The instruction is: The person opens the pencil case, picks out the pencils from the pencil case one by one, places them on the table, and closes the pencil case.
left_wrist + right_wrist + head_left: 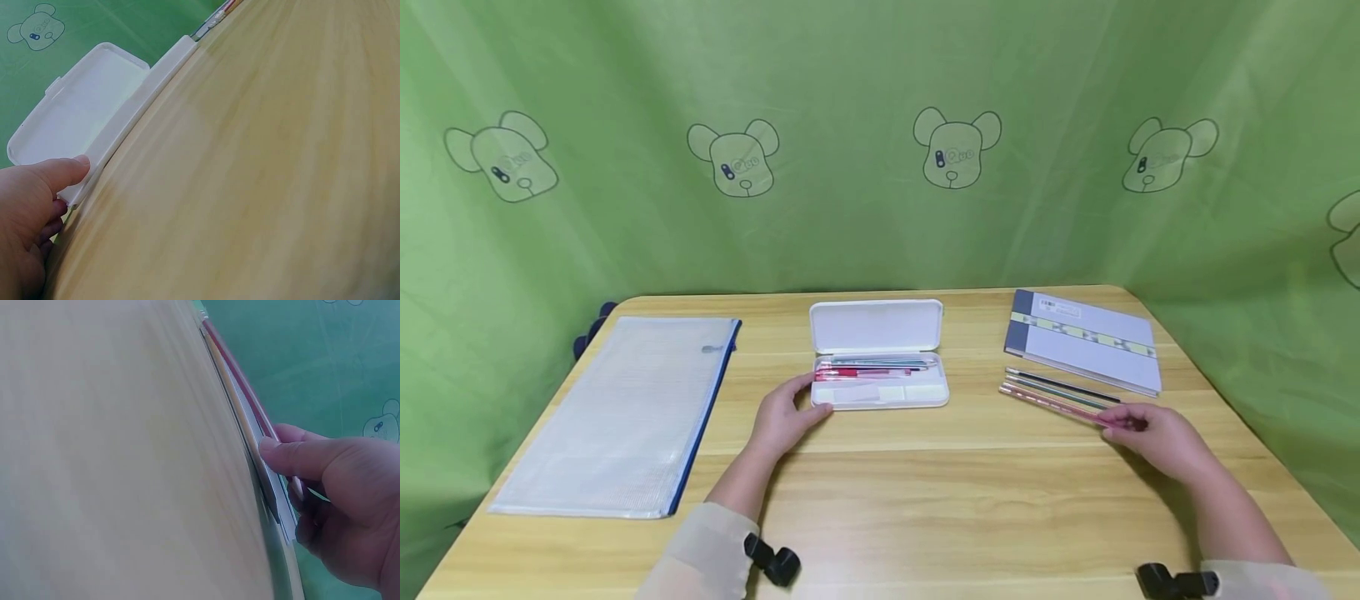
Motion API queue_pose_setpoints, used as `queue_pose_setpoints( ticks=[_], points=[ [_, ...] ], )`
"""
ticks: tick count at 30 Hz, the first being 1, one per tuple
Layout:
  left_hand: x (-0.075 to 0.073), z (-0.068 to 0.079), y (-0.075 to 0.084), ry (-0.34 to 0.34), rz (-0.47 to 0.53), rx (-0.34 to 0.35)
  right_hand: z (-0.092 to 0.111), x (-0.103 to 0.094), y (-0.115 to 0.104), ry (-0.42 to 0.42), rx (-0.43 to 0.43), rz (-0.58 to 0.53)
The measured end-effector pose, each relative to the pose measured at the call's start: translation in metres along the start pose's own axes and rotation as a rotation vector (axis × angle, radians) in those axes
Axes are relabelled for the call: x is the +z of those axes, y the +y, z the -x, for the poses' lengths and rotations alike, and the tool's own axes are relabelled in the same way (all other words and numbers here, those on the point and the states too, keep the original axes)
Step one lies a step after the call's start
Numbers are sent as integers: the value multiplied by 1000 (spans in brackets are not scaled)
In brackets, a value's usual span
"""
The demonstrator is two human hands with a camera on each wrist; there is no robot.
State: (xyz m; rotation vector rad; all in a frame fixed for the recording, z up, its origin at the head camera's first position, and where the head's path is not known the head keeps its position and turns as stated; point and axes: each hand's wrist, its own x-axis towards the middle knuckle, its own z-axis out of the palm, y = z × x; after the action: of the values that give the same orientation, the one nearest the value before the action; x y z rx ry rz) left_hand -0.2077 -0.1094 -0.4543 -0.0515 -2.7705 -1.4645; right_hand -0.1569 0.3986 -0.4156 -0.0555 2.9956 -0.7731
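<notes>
- The white pencil case (931, 397) sits on the wooden surface (910, 508), its lid (876, 327) raised along the far side.
- At the case's near left corner, the left hand (782, 421) is partly closed and grips it, thumb against the front wall, fingers around the left side.
- Inside the case, a red pen (846, 372) and several slim pencils (872, 363) lie lengthwise, toward the hinge.
- Well to the right of the case, the right hand (1161, 437) pinches the near end of a pinkish-red pencil (1051, 405) between thumb and forefinger; its other fingers are curled.
- Two more pencils, a black one (1063, 385) and a greyish-green one (1057, 393), lie just beyond the red one, also right of the case, tips pointing away from it.
- Further back on the case's right is a pale notebook (1090, 342) with a dark spine and a patterned band.
- Left of the case, apart from it, lies a translucent zip pouch (617, 417) with blue edging.
- Behind the case hangs a green curtain (850, 233) printed with bear heads.
</notes>
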Motion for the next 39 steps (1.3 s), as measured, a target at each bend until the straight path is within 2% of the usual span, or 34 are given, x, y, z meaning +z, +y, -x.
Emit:
queue_pose_setpoints(
  ticks=[21, 35, 39],
  points=[
    [0, 0, -1, -2, -5, -1, -1, 2, 6, -31, 32, 40],
    [-1, 2, 2, -5, 7, -18, 0, 3, 3, -50, 22, 10],
    [-1, 2, 2, -5, 6, -16, -2, 2, -4, -31, 21, -21]
  ],
)
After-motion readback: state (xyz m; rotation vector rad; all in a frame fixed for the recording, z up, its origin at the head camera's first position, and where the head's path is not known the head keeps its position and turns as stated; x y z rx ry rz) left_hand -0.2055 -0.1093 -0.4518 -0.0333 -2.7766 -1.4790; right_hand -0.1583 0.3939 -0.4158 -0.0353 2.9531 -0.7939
